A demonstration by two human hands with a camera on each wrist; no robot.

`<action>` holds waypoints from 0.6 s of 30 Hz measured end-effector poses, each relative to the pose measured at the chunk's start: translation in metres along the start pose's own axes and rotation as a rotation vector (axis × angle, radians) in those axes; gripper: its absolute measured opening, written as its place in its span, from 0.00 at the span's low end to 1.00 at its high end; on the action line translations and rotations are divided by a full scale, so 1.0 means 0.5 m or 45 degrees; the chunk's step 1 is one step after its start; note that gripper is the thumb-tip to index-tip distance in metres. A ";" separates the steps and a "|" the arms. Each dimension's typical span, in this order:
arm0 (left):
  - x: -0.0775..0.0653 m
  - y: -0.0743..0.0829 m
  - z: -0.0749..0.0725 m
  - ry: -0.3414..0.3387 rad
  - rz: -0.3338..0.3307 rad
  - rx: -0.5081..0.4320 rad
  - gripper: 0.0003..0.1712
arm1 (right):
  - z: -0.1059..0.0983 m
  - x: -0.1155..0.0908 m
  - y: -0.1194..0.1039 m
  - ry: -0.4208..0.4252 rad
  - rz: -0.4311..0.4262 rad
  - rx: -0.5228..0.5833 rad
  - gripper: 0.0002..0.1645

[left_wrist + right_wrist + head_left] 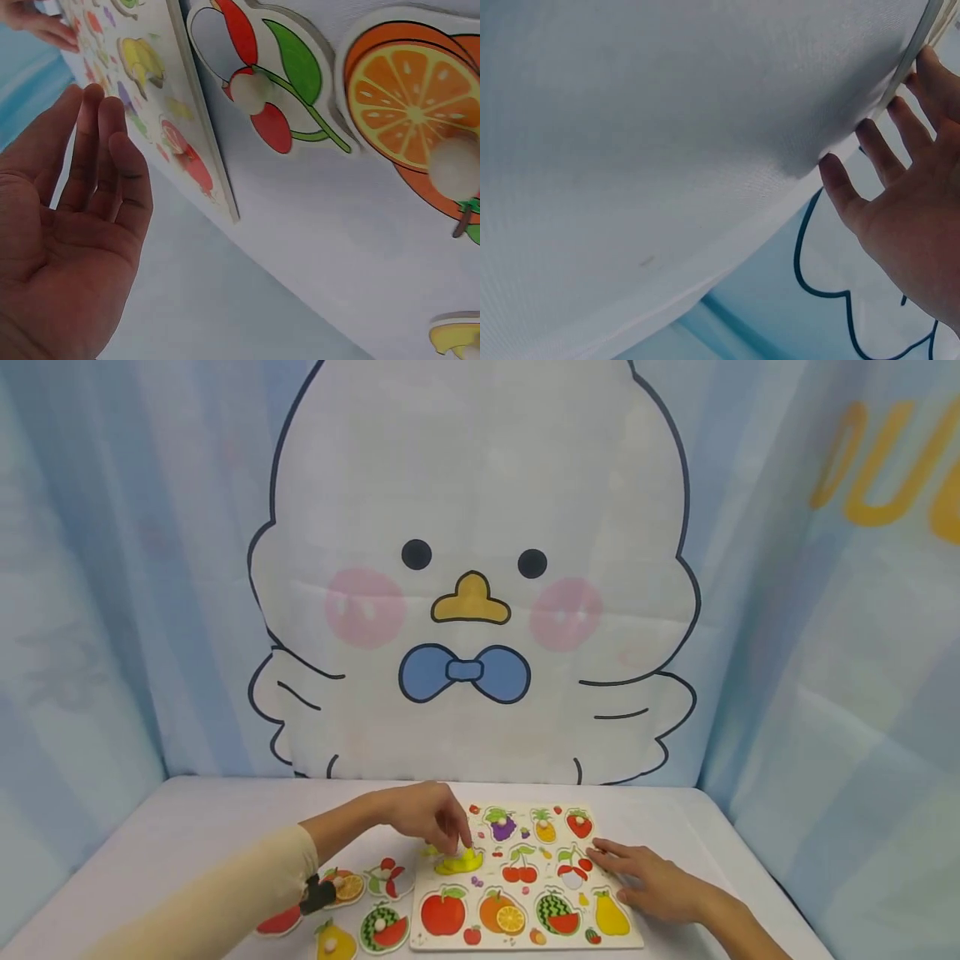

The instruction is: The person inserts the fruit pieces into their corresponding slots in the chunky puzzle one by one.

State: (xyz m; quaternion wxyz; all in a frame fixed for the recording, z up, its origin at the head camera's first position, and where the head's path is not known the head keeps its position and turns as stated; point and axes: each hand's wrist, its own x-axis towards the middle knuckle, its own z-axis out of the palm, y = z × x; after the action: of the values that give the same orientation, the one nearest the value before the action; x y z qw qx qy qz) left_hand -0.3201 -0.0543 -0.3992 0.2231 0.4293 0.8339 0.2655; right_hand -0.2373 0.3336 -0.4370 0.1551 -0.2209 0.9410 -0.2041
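A white fruit puzzle board (536, 946) lies on the table. My left hand (431, 818) is over its left side, fingertips down by the yellow banana (460, 863). In the left wrist view the fingers of the left hand (82, 210) are extended, and no piece shows between them and the thumb. In the head view, whether they touch the banana is hard to tell. My right hand (660, 883) rests at the board's right edge with fingers spread. The right wrist view shows fingertips of the right hand (915, 195) against that edge.
Left of the board lie loose knobbed pieces: a watermelon (384, 930), a pear (335, 943), an orange (349, 888), a red-and-white fruit with a leaf (390, 878) and a red piece (277, 923). Grapes (500, 825), a pineapple (544, 828) and a strawberry (579, 825) sit along the board's far row.
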 end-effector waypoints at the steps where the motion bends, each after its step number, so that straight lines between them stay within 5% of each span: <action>1: -0.008 -0.003 -0.003 0.006 -0.010 -0.006 0.08 | 0.000 0.000 -0.001 -0.004 0.012 0.004 0.34; 18: -0.126 -0.067 -0.018 0.136 -0.189 -0.122 0.06 | 0.001 0.003 0.001 -0.002 -0.008 0.019 0.35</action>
State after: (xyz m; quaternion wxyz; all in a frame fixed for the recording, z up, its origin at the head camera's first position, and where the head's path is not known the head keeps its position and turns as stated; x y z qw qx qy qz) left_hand -0.3118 -0.1256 -0.4046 0.2177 0.3402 0.8605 0.3104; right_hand -0.2385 0.3332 -0.4379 0.1570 -0.2230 0.9386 -0.2115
